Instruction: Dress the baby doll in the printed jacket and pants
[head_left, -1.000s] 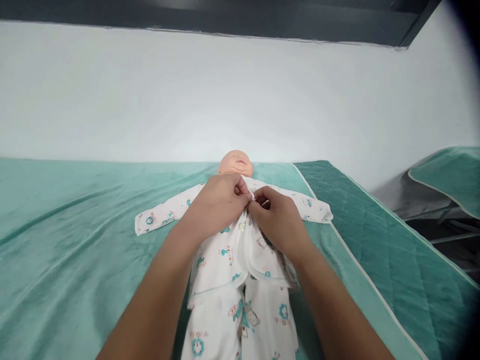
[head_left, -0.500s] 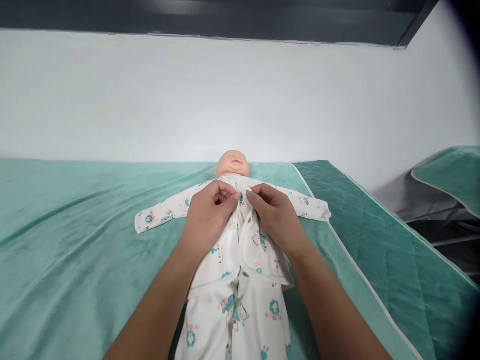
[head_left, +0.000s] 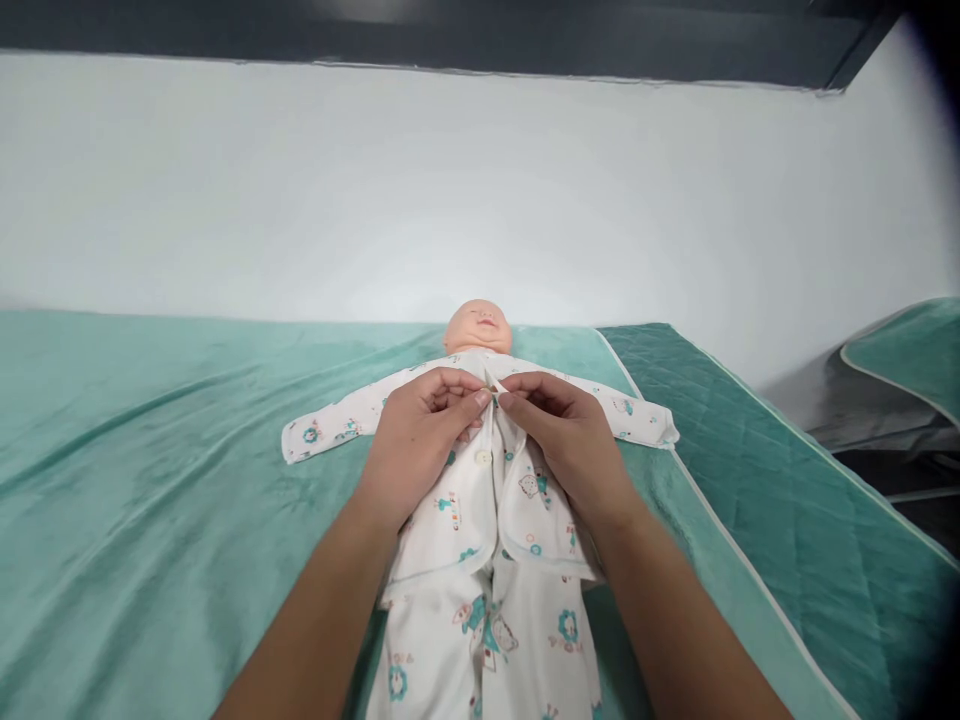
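A baby doll (head_left: 478, 325) lies on its back, arms stretched out to both sides. It wears a white printed jacket (head_left: 442, 510) and matching trousers (head_left: 431, 650). My left hand (head_left: 427, 430) pinches the jacket's left front edge at the chest. Opposite it, my right hand (head_left: 566, 430) pinches the right front edge, and the fingertips of both hands nearly meet. Whether a button is between the fingers is hidden. Below them a pale button (head_left: 483, 457) shows on the left edge. Lower down, the two front edges lie side by side, unfastened.
A light green sheet (head_left: 187, 500) with soft folds lies under the doll. On the right is a darker quilted green cover (head_left: 787, 480). Behind the bed rises a white wall (head_left: 375, 190), with a dark panel (head_left: 450, 35) above. Another green cover (head_left: 915, 345) sits at the far right.
My fingertips have come closer together, drawing the jacket's two front edges toward each other at the chest. The whole view has shifted slightly, so the doll appears a little further right.
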